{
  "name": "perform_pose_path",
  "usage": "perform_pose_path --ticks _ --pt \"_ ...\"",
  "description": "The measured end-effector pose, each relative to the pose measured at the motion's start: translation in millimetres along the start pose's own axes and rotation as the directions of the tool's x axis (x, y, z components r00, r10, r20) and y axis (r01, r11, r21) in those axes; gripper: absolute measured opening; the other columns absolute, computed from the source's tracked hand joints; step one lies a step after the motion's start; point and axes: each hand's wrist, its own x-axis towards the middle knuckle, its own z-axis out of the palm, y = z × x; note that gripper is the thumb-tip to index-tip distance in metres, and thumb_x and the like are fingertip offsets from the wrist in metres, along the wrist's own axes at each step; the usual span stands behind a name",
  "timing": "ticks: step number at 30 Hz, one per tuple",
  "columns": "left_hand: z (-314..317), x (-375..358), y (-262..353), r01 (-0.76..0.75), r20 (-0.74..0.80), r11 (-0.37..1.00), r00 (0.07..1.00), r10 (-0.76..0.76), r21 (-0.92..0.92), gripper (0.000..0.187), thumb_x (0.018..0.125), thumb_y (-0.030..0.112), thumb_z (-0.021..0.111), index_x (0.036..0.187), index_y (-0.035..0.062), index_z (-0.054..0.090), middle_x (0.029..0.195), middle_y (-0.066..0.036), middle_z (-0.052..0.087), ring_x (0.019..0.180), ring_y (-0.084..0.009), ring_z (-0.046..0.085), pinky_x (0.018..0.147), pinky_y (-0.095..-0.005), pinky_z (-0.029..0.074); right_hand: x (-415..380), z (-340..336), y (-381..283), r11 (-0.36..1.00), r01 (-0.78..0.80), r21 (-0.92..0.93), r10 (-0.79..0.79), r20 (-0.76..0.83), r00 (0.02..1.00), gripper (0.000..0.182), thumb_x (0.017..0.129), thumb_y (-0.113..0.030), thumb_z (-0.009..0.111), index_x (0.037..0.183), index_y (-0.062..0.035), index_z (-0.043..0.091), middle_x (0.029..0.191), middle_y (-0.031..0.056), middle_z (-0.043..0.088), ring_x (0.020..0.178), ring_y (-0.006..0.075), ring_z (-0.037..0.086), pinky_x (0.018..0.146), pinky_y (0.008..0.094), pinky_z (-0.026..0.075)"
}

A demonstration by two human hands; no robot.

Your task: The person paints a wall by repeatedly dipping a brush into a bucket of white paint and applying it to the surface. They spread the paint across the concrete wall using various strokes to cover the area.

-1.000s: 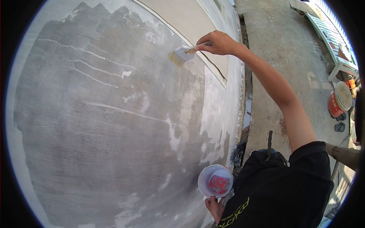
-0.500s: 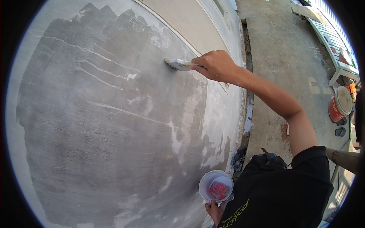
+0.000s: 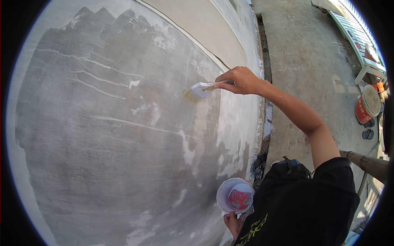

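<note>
My right hand (image 3: 241, 80) is closed round the handle of a wide paintbrush (image 3: 201, 91), its arm stretched out across the view. The brush has pale yellow bristles, and their tips are at the grey wall (image 3: 94, 160). Low in the view, my left hand (image 3: 233, 223) grips the near rim of a small white bucket (image 3: 223, 197). A red patch with whitish marks shows inside the bucket. The wall has a large darker grey area with whitish streaks and pale patches.
A pale raised trim (image 3: 184, 30) edges the wall's upper part. A narrow gutter (image 3: 266, 61) runs along the wall's foot beside a concrete floor (image 3: 303, 61). Farther right are a red-and-white bucket (image 3: 366, 107), dark slippers (image 3: 368, 134), a white slatted bench (image 3: 359, 51) and a pole (image 3: 367, 165).
My right hand has drawn the brush down and to the right along the wall. The bristles now show fanned out. My left hand still holds the bucket, almost in the same place.
</note>
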Motion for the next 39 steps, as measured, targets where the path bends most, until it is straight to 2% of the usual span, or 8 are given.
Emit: perform_pose_path --ticks 3,10,15,20,25,27,36,39 --pt "-8.0 -2.7 -4.4 0.004 -0.018 1.0 1.0 -0.004 0.019 0.018 0.087 0.001 0.058 0.09 0.0056 0.041 0.096 -0.011 0.056 0.089 -0.0213 0.058 0.083 -0.063 0.054 28.1 -19.4 41.2 0.984 -0.128 -0.126 0.113 -0.121 0.986 0.032 0.091 -0.041 0.065 0.1 -0.0136 0.076 0.083 0.0067 0.074 0.068 0.0227 0.07 0.061 0.0328 0.054" --pt "-19.6 -1.8 -10.5 -0.026 -0.055 0.999 0.998 0.028 0.032 0.02 0.086 -0.001 0.058 0.086 0.0054 0.039 0.085 -0.009 0.053 0.079 -0.0169 0.055 0.078 -0.0611 0.056 53.7 -34.4 66.7 0.909 -0.295 -0.295 0.215 -0.277 0.937 0.028 0.093 -0.039 0.06 0.103 -0.0171 0.075 0.08 0.0065 0.073 0.068 0.0253 0.068 0.06 0.0374 0.053" --pt "-12.8 -4.5 -5.8 -0.011 -0.061 1.0 0.998 0.011 0.009 0.02 0.086 -0.001 0.058 0.086 0.005 0.038 0.085 -0.009 0.053 0.079 -0.0165 0.055 0.078 -0.0601 0.056 13.0 6.0 9.6 0.964 -0.125 -0.236 0.064 -0.25 0.966 0.023 0.093 -0.032 0.06 0.098 -0.0132 0.074 0.067 0.0087 0.067 0.061 0.0271 0.065 0.053 0.0391 0.049" --pt "-8.4 6.3 -7.3 -0.004 -0.017 0.999 1.0 0.004 0.032 0.025 0.08 -0.001 0.06 0.088 0.0028 0.036 0.096 -0.016 0.049 0.094 -0.0317 0.056 0.079 -0.0629 0.057 -69.8 29.4 -63.5 0.996 0.032 -0.081 -0.038 -0.076 0.996 0.023 0.091 -0.033 0.064 0.096 -0.0128 0.073 0.064 0.0044 0.066 0.052 0.0247 0.062 0.046 0.0356 0.046" --pt "7.0 8.1 2.8 -0.004 0.014 1.0 1.0 0.004 0.02 0.024 0.081 0.0 0.06 0.088 0.0022 0.037 0.097 -0.016 0.05 0.095 -0.0319 0.056 0.085 -0.0662 0.053 -90.0 56.3 -45.5 0.993 0.087 0.081 -0.086 -0.024 0.996 0.02 0.091 -0.031 0.067 0.1 -0.0145 0.075 0.064 0.0037 0.066 0.052 0.0211 0.062 0.048 0.033 0.047" --pt "9.1 3.5 4.2 -0.013 0.011 1.0 1.0 0.013 0.009 0.023 0.081 0.0 0.059 0.088 0.0022 0.038 0.095 -0.016 0.05 0.094 -0.0316 0.055 0.086 -0.0671 0.052 -76.9 50.4 -20.7 0.997 -0.046 0.068 0.041 0.073 0.996 0.022 0.091 -0.032 0.066 0.102 -0.0158 0.075 0.073 0.005 0.071 0.059 0.0211 0.065 0.053 0.0323 0.049" --pt "-11.3 0.1 -8.8 0.009 -0.04 1.0 0.999 -0.009 0.001 0.017 0.087 -0.001 0.057 0.089 0.0054 0.041 0.091 -0.01 0.055 0.086 -0.0198 0.058 0.08 -0.061 0.055 3.4 7.1 91.2 0.933 -0.277 -0.227 0.23 -0.213 0.949 0.028 0.093 -0.04 0.061 0.103 -0.0179 0.075 0.08 0.007 0.072 0.069 0.0273 0.068 0.061 0.0377 0.053" --pt "-17.4 1.6 -12.6 -0.029 -0.04 0.999 0.999 0.03 0.021 0.025 0.08 -0.001 0.061 0.086 0.0027 0.037 0.091 -0.016 0.05 0.089 -0.0303 0.055 0.078 -0.0625 0.057 11.1 5.9 92.0 0.911 -0.33 -0.245 0.264 -0.267 0.927 0.028 0.093 -0.039 0.061 0.103 -0.0168 0.074 0.079 0.0075 0.072 0.068 0.0274 0.067 0.061 0.0384 0.053"
